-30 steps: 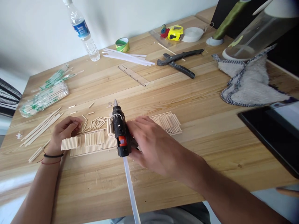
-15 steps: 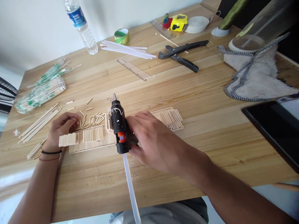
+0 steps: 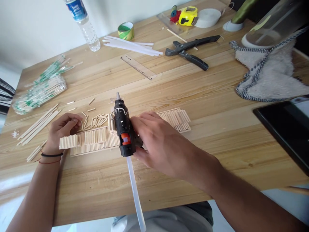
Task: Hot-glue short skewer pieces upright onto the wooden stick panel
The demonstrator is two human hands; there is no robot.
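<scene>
My right hand [image 3: 160, 141] is wrapped round the handle of a black hot glue gun [image 3: 123, 125], whose nozzle points away from me. A long translucent glue stick [image 3: 135, 193] sticks out of its rear end. Beneath the gun lies a long strip of short wooden sticks [image 3: 112, 140] set side by side, with small stick panels [image 3: 93, 138] on top; the gun and my right hand hide its middle. My left hand [image 3: 64, 129] rests at the strip's left end, fingers curled and thumb against them; whatever they pinch is hidden. Loose cut sticks [image 3: 98, 120] lie just beyond the strip.
Long sticks [image 3: 40, 125] and plastic-wrapped stick packs [image 3: 41, 93] lie at left. Farther back are a bottle [image 3: 88, 32], tape roll [image 3: 126, 31], white strips [image 3: 132, 46], ruler [image 3: 138, 67], black cutter [image 3: 188, 51] and tape measure [image 3: 188, 16]. A cloth [image 3: 267, 77] and phone [image 3: 285, 135] are at right.
The view has shifted slightly, so the things at the back sit a little higher in the picture. Both hands and the glue gun keep nearly the same place over the strip.
</scene>
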